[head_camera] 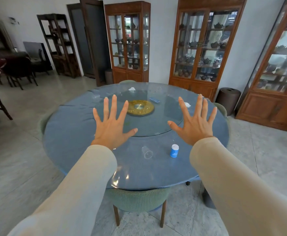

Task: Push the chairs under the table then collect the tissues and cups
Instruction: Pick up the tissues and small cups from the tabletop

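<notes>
Hands first: I see the left hand (113,122) and the right hand (196,122) both raised over the table (74,150), palms down, fingers spread wide, holding nothing. Cream sleeves cover both forearms.

The table is round, with a blue cloth under a clear cover and a glass turntable (156,126) in the middle on a gold hub (140,107).

On the near part of the table a clear cup (147,152) lies on its side. Just to its right a small blue and white container (174,151) stands upright. A crumpled tissue (132,89) sits at the far edge of the turntable. A second tissue (187,104) lies by the right hand's fingertips, partly hidden by them. A small blue packet (154,100) rests on the turntable beyond the hub.

The nearest green chair (137,200) is tucked in, its back against the table edge. I note other green chair backs at the left (43,122), far (127,81) and right (222,108) rims, each close to the table.

Wooden glass-front cabinets (201,48) line the far wall.
</notes>
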A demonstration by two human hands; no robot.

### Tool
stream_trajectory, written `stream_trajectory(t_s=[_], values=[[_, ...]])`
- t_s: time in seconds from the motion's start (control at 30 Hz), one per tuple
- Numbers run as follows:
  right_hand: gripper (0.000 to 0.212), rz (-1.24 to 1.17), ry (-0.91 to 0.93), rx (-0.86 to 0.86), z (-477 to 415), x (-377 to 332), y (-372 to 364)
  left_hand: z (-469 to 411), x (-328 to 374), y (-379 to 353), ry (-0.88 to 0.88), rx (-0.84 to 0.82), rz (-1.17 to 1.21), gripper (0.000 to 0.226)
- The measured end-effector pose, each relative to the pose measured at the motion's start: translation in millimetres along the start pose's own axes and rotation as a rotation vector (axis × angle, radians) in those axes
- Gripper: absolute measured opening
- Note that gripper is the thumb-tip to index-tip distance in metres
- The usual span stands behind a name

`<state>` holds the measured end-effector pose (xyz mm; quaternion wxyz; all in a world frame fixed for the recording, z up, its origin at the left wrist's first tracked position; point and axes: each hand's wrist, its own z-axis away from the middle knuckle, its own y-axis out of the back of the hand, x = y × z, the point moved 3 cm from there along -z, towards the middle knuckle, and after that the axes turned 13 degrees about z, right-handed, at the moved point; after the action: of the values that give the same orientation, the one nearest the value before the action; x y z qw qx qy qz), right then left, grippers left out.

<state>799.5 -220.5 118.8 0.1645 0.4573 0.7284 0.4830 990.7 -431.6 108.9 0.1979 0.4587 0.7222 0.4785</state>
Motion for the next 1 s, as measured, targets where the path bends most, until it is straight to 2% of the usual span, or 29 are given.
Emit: stream_trajectory(t_s=[0.37, 0.57, 0.87, 1.0], values=[[0.088, -0.021, -0.063, -0.091, -82.5, -11.0, -49.4, -76.0, -42.1, -50.5, 0.049, -0.068, 0.022, 0.105], [0.088, -0.051, -0.028, -0.140, -109.9, -19.0, -95.4, -112.5, -46.2, -101.6, 0.063, -0.149, 0.068, 0.104], [0.089, -0.114, 0.045, -0.282, -147.0, -31.4, -212.0, -131.5, -41.7, -215.5, 0.183, -0.331, 0.119, 0.101], [0.090, -0.202, 0.088, -0.425, -149.0, -46.2, -275.8, -121.1, -40.1, -267.2, 0.315, -0.430, 0.161, 0.093]])
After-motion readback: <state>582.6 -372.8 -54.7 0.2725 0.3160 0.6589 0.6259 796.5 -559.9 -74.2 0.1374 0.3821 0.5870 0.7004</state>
